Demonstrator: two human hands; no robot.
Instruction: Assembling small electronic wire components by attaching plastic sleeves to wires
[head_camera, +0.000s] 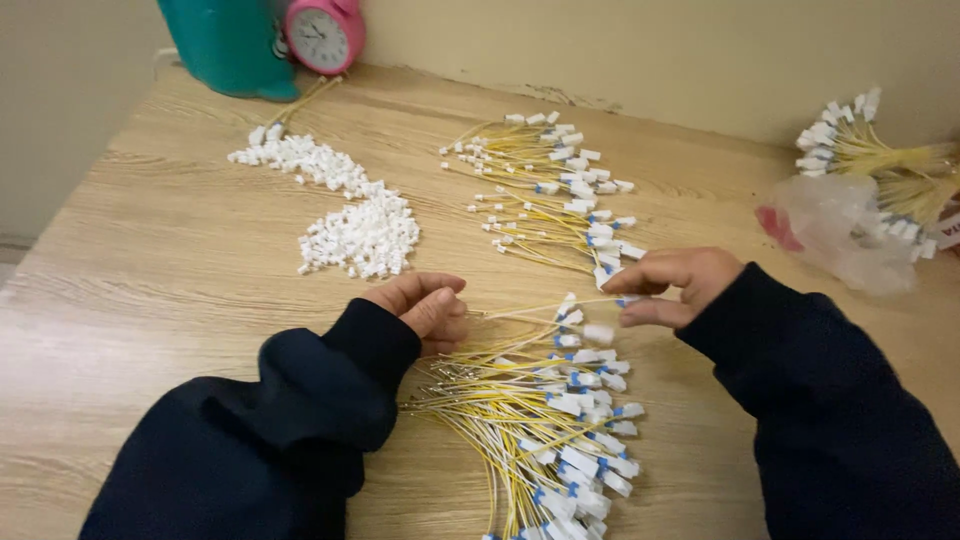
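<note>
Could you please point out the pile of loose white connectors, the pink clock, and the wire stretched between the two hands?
pile of loose white connectors (362, 236): head view, middle of the larger heap.
pink clock (322, 36): head view, centre of its dial.
yellow wire (530, 308): head view, mid-length between the hands.
</note>
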